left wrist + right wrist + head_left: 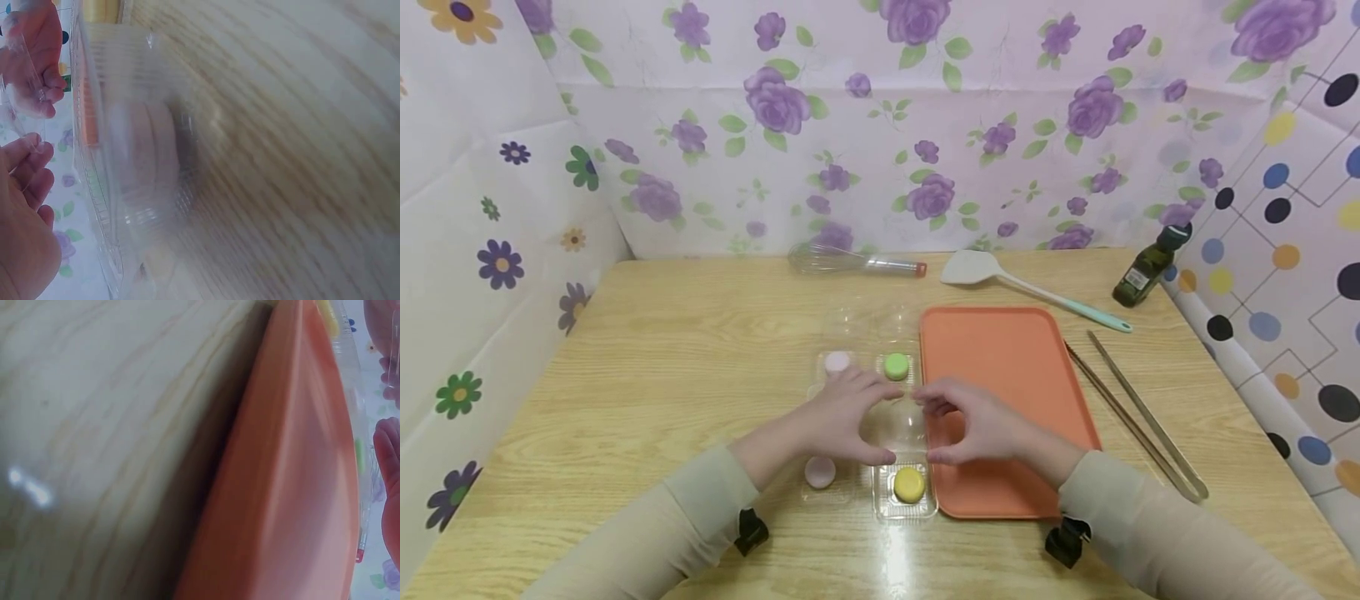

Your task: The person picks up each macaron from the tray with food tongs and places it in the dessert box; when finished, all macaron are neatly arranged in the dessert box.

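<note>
Left hand (842, 417) and right hand (976, 423) face each other, fingers and thumbs curved, holding the sides of a clear plastic lid (902, 427). This lid stands raised behind the clear box (883, 510) with a yellow macaron (909, 484). A green macaron (896, 366) lies in another clear box beyond the hands. Two pale pink macarons sit at the left, the far one (837, 362) partly behind the left hand, the near one (820, 472) beside the wrist. In the left wrist view, a pink macaron (140, 150) shows blurred through plastic.
An orange tray (1000, 350) lies under the right hand. Metal tongs (1142, 408) rest right of it. A whisk (857, 262), a white spatula (973, 268) with mint handle and a dark green bottle (1150, 267) are along the back. Patterned cloths surround the wooden table (662, 358).
</note>
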Action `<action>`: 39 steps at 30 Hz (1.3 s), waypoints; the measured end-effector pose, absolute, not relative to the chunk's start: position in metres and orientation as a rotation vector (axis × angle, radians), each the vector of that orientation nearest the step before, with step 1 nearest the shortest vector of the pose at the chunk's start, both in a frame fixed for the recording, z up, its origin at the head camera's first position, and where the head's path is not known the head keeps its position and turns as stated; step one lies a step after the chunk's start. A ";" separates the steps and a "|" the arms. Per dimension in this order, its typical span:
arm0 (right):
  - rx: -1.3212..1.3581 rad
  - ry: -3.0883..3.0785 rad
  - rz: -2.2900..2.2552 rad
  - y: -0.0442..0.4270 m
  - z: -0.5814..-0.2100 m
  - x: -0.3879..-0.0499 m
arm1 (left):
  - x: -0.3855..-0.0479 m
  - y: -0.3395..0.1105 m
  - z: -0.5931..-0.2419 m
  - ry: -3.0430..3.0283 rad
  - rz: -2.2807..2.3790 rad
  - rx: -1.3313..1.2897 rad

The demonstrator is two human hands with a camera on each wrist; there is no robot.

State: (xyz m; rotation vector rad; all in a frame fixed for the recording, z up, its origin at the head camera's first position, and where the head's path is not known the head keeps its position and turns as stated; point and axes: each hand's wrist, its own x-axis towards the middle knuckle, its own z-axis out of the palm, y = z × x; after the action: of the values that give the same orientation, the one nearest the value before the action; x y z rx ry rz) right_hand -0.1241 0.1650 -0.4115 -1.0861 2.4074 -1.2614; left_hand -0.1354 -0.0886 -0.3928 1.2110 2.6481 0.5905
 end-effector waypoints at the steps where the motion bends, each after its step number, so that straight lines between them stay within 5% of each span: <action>1: -1.072 2.423 -1.237 0.165 -0.411 -0.124 | -0.135 -0.089 -0.393 2.652 0.585 1.211; 22: -1.406 2.665 -0.620 0.161 -0.422 -0.100 | -0.110 -0.093 -0.400 2.699 0.379 1.308; 39: -1.408 2.672 -0.514 0.156 -0.425 -0.093 | -0.100 -0.094 -0.403 2.671 0.227 1.403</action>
State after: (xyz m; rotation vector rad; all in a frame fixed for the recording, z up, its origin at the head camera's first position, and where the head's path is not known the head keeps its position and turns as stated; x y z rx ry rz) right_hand -0.0931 0.1562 -0.4248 -1.4080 2.6722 -0.5142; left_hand -0.0996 -0.0941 -0.4033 1.4026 2.6711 0.2275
